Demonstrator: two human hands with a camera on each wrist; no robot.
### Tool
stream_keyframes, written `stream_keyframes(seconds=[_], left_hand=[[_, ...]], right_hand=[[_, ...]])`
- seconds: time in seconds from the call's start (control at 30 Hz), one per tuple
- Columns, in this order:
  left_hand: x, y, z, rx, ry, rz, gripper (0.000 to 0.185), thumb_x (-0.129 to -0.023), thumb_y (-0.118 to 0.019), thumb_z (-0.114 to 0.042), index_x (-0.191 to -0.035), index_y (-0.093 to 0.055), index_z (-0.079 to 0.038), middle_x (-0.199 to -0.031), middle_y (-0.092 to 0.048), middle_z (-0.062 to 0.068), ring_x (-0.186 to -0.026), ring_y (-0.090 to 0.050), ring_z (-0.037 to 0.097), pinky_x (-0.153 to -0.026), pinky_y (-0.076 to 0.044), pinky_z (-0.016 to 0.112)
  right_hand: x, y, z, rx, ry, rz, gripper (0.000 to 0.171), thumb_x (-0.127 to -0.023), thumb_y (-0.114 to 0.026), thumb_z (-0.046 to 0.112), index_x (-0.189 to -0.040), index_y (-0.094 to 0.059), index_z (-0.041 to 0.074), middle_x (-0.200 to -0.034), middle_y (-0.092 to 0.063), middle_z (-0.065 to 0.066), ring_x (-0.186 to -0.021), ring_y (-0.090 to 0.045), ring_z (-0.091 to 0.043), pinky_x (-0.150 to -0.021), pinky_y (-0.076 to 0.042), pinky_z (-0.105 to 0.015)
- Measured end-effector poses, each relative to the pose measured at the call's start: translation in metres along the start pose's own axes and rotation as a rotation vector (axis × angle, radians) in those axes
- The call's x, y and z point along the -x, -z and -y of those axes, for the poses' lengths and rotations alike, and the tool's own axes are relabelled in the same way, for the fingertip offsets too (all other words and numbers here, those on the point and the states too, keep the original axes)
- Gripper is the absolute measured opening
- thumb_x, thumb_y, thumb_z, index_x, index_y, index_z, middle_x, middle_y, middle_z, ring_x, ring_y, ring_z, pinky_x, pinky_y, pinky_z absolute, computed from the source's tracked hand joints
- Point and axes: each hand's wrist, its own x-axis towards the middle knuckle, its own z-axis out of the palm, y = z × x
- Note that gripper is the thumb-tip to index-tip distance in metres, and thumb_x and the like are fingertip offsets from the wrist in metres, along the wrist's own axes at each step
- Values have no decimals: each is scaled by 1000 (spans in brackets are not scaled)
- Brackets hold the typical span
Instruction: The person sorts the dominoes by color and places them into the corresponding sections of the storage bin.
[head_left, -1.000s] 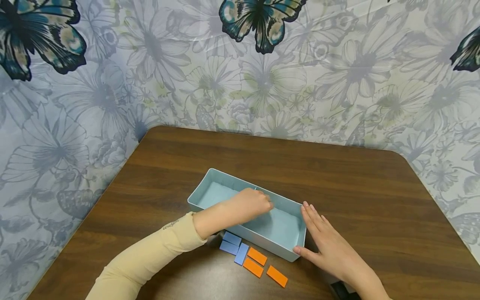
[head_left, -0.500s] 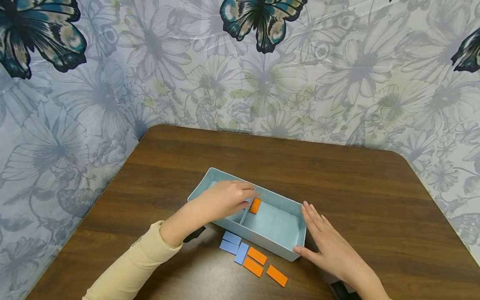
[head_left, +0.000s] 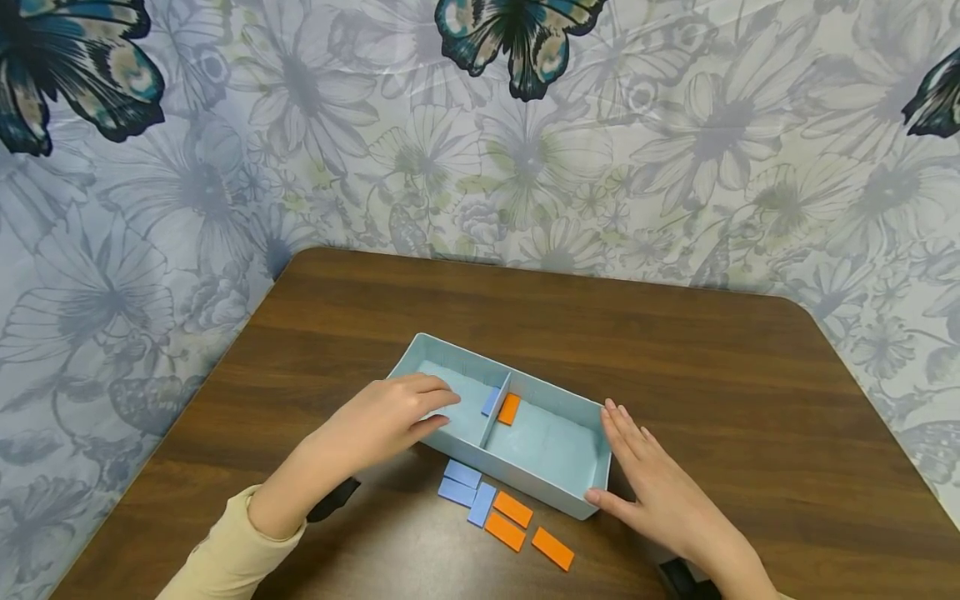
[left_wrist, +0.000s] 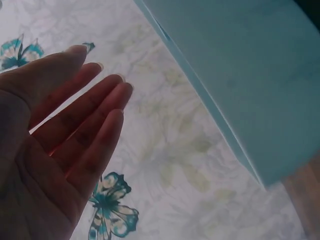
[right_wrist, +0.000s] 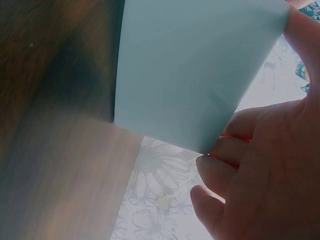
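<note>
Since the earlier frame the left hand (head_left: 382,417) has drawn back from inside the pale blue rectangular plastic tray (head_left: 525,487) at frame centre to its near-left rim, fingers straight and empty. A small orange tile (head_left: 509,408) now lies beside the divider (head_left: 495,410). The right hand (head_left: 660,492), fingers extended, presses the tray's right end.

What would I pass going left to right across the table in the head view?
Left hand → blue piece in the box → divider → orange piece in the box → right hand.
</note>
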Motion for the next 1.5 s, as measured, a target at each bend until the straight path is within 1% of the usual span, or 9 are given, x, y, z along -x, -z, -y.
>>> stream_keyframes(seconds=[0.1, 0.2, 0.3, 0.43, 0.6, 0.83, 1.0, 1.27, 1.5], left_hand=[[10, 1, 1, 34, 16, -10, 24, -78, -76, -10, -101, -69, -7, -95, -63, -1, -85, -60, 12, -68, -51, 24], [20, -4, 2, 79, 39, 7, 21, -76, -78, -8, -96, -70, -8, -90, -63, -3, -78, -59, 10, -64, -50, 22], [28, -12, 2, 131, 60, 57, 19, -76, -78, -8, -93, -70, -8, -88, -62, -4, -74, -59, 9, -62, -48, 20], [33, -23, -1, 176, 79, 131, 16, -79, -76, -10, -93, -69, -9, -86, -61, -5, -73, -56, 6, -63, -48, 20], [36, -34, -7, 213, 69, 186, 13, -80, -75, -10, -92, -69, -11, -84, -60, -8, -74, -55, 4, -65, -47, 19], [36, -48, -12, 222, 54, 241, 14, -79, -75, -10, -92, -70, -11, -83, -60, -8, -73, -53, 2, -66, -47, 19], [38, -55, -14, 228, 57, 267, 13, -79, -75, -10, -90, -69, -12, -82, -57, -9, -71, -51, 2, -66, -46, 20], [42, -57, -18, 236, 50, 285, 18, -76, -78, -11, -93, -70, -12, -78, -57, -11, -69, -50, 0, -63, -45, 19], [42, -58, -23, 252, 41, 351, 21, -74, -78, -8, -88, -64, -14, -67, -41, -11, -60, -37, 1, -52, -31, 14]], right_hand=[[-1, 1, 0, -6, -15, 16, 92, -88, -56, 54, -150, -11, 5, -155, -7, -7, -139, -11, -26, -108, 1, -26], [-1, 2, 0, -10, -27, 30, 92, -88, -55, 55, -150, -10, 6, -155, -5, -5, -139, -10, -25, -109, -1, -29], [-1, 1, 0, -12, -30, 34, 92, -87, -55, 56, -151, -10, 7, -155, -6, -6, -139, -10, -25, -109, -1, -30], [-1, 1, 0, -11, -28, 32, 92, -88, -55, 56, -151, -10, 7, -155, -8, -8, -139, -10, -25, -109, -1, -29], [-1, 1, 0, -14, -25, 28, 92, -87, -56, 55, -150, -11, 6, -155, -9, -9, -139, -11, -25, -109, 1, -27], [-2, 1, -1, -11, -37, 35, 92, -87, -56, 55, -150, -12, 6, -155, -8, -9, -139, -10, -25, -110, -4, -34], [-1, 1, 0, -11, -37, 31, 91, -87, -56, 55, -150, -12, 6, -155, -9, -9, -139, -10, -25, -110, -4, -33], [-1, 1, 0, -9, -38, 36, 91, -88, -56, 55, -150, -11, 6, -155, -6, -6, -139, -10, -25, -110, -4, -33], [-1, 1, 0, -17, -38, 37, 91, -87, -56, 55, -150, -11, 6, -155, -7, -6, -139, -10, -25, -110, -7, -38]])
